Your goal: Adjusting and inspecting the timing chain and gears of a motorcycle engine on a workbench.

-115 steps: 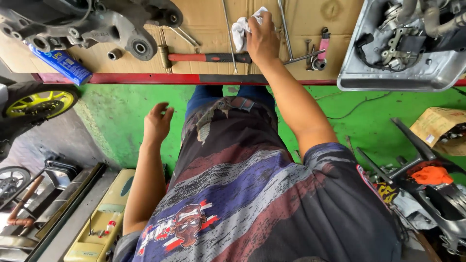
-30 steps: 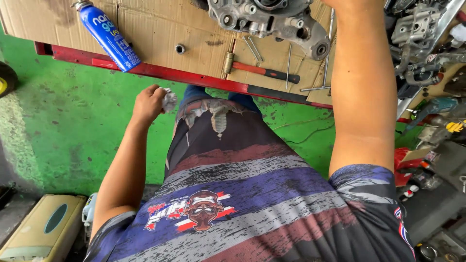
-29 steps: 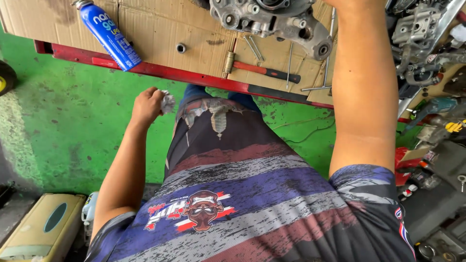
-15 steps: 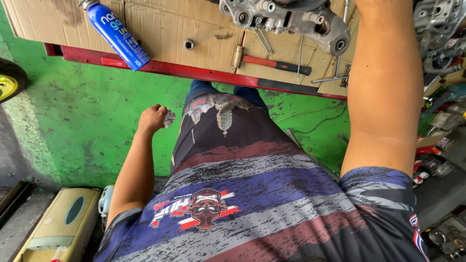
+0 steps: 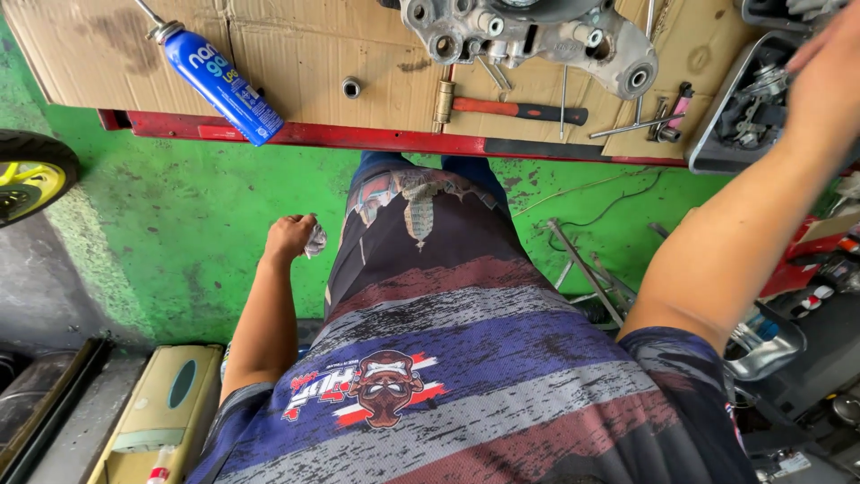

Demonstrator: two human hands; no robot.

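Observation:
My left hand hangs at my side over the green floor, closed on a small crumpled grey rag. My right arm stretches up and to the right. My right hand hovers, blurred, over a grey metal tray of engine parts and is partly cut off by the frame edge. I cannot tell whether it holds anything. On the cardboard-covered bench lie a blue spray can, a grey engine casing and a red-handled hammer.
A small socket and thin wrenches lie on the cardboard. A yellow-rimmed wheel stands at the left, a beige box at the lower left. Metal rods and machine parts crowd the floor on the right.
My right arm has swung to the right, from over the engine casing to over the grey tray. My left hand stays low at my side with the rag.

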